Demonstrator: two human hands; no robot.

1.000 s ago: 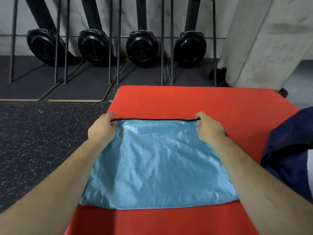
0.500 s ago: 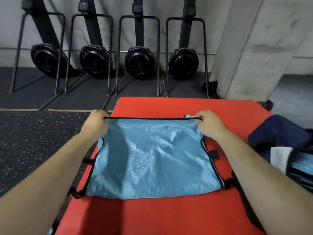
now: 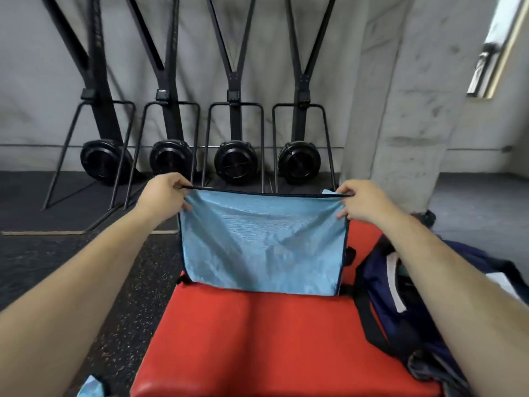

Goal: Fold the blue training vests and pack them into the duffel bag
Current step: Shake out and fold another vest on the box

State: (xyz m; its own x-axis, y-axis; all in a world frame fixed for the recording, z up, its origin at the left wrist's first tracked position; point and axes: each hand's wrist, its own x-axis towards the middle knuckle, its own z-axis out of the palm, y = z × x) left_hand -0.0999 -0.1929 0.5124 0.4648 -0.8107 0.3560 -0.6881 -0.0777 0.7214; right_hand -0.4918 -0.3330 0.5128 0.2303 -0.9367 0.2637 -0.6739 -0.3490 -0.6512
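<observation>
A person's left hand [image 3: 164,193] and right hand [image 3: 363,202] lift a light blue mesh training vest [image 3: 262,245], each grip clamped on a top corner of its black-trimmed edge. Stretched taut, probably to square a fold, the slightly shiny cloth hangs to a red padded surface [image 3: 257,339]. A soft navy fabric duffel bag [image 3: 400,296] gapes just right.

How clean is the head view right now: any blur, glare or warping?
Head view: wide-angle warp splays the black machine frames and tilts the pillar; blue vest fairly sharp, light sheen; duffel bag softly smeared at right; window bright, blurred.
</observation>
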